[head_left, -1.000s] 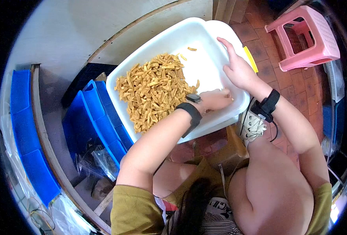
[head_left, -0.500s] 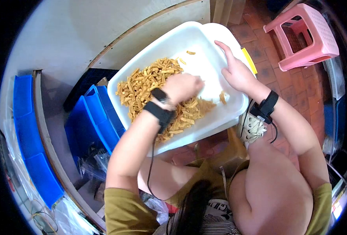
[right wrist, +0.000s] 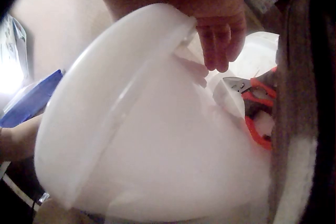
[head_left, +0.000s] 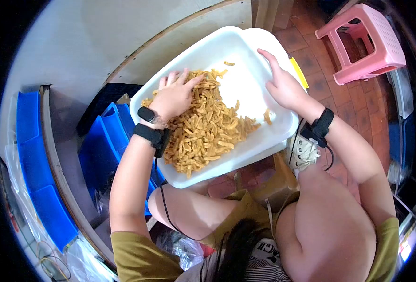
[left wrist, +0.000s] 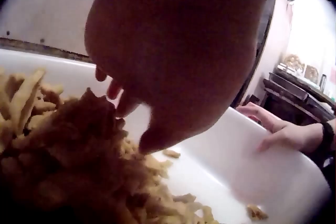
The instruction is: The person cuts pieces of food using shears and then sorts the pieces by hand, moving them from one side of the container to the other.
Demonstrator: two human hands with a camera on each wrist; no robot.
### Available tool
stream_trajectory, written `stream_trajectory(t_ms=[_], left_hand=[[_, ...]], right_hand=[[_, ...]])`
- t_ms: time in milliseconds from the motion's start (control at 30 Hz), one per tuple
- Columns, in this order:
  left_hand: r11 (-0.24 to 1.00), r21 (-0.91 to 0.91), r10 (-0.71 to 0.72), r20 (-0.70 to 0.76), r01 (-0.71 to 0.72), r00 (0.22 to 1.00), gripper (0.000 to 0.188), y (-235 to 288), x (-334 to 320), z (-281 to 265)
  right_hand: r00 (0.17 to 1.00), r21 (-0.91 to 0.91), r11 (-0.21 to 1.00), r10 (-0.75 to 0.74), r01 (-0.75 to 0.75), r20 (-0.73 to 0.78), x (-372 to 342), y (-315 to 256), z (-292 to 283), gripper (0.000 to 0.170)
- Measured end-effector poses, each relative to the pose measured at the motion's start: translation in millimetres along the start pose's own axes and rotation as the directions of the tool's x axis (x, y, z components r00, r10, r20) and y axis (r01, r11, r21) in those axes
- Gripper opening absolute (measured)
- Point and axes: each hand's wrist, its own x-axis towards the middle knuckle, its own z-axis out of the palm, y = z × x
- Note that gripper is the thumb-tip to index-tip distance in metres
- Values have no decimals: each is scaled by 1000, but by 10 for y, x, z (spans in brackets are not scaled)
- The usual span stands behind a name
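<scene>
A white plastic tub (head_left: 252, 70) holds a heap of yellow-brown cut strips (head_left: 203, 136), gathered toward its left side. On the far left part of the heap lies my left hand (head_left: 172, 98), palm down with its fingers spread. In the left wrist view that hand (left wrist: 178, 50) is dark against the light, its fingertips down by the strips (left wrist: 23, 98). My right hand (head_left: 289, 88) grips the tub's right rim, thumb on the inner side and index finger along the edge. The right wrist view shows its other fingers (right wrist: 220, 43) hanging over the outside of the rim.
Another white container (head_left: 266, 42) with a yellow handle (head_left: 299, 73) sits beneath the tub. Red-handled scissors (right wrist: 257, 95) lie beside it. Blue bins (head_left: 43, 183) stand at the left, a pink stool (head_left: 393, 42) at the upper right, and a board wall (head_left: 100, 37) behind.
My left hand has swept from the tub's right side across to its far left, and strips have spread toward the near middle. The right hand has stayed at the rim.
</scene>
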Motion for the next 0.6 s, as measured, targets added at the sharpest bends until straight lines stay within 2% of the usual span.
stream_trajectory(t_ms=[33, 100, 167, 233, 300, 333, 400, 433, 500, 533, 567, 600], left_hand=[[998, -23, 55, -96, -58, 994, 50, 16, 48, 27], [996, -26, 78, -126, -82, 989, 47, 73, 209, 71], [980, -187, 33, -183, -68, 982, 41, 184, 413, 120], [968, -238, 42, -170, -83, 984, 36, 323, 638, 238], [949, -314, -31, -45, 16, 998, 39, 469, 834, 377], [949, -315, -29, -51, 12, 998, 39, 545, 863, 436], [963, -253, -118, -82, 94, 990, 41, 704, 889, 554], [962, -256, -113, -80, 89, 990, 41, 756, 910, 609], [939, -311, -152, 9, 147, 988, 43, 844, 907, 630], [924, -342, -111, 185, 170, 976, 44, 876, 883, 555], [924, -343, -108, 189, 169, 976, 44, 884, 873, 546], [838, -519, 12, 323, 167, 946, 42, 893, 863, 497]], right_hand=[[1000, 12, 1000, 6, -6, -3, -1, -7, -5, 73], [1000, 11, 1000, 26, -27, 13, -2, -37, -32, 74], [998, 10, 999, 47, -47, 39, -22, -70, -48, 74], [993, -12, 996, 94, -93, 70, -2, -101, -70, 74], [999, 4, 999, 41, -41, 29, 8, -10, 4, 74], [1000, 24, 1000, -7, 7, -11, 12, 10, 12, 74], [1000, 13, 1000, -8, 8, -6, 13, 22, -14, 74], [1000, 11, 1000, -9, 9, 7, 0, 20, -13, 74], [1000, 22, 1000, -22, 22, -1, -2, 46, -1, 74], [999, 30, 999, -43, 44, -11, 2, 49, 4, 74], [999, 33, 999, -39, 40, -9, -4, 42, 2, 74], [1000, 29, 1000, -7, 6, 13, -6, 12, -20, 74]])
